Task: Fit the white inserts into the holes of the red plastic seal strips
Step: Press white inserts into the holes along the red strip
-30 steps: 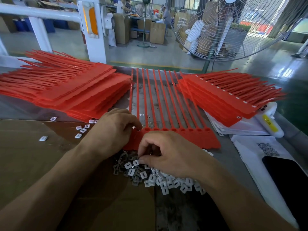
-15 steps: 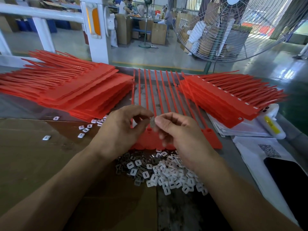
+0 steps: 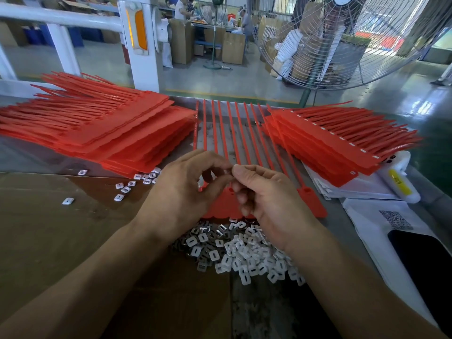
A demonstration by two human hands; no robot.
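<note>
Factory floor and a large standing fan fill the background behind a grey worktop partly covered with brown cardboard. One sheet of red seal strips lies straight ahead of the person, tails running away from them and the joined head band nearest, mostly hidden under the hands. Stacks of further strips sit to its left and right. A heap of white inserts lies just near of the head band, below both wrists. The left hand and right hand meet above the band, fingers curled and tips touching at a pinch; whether an insert sits between them cannot be told. Judged from this, the holes lie directly beneath the pinch, equally close to both hands, so the next move is a short drop downward.
</note>
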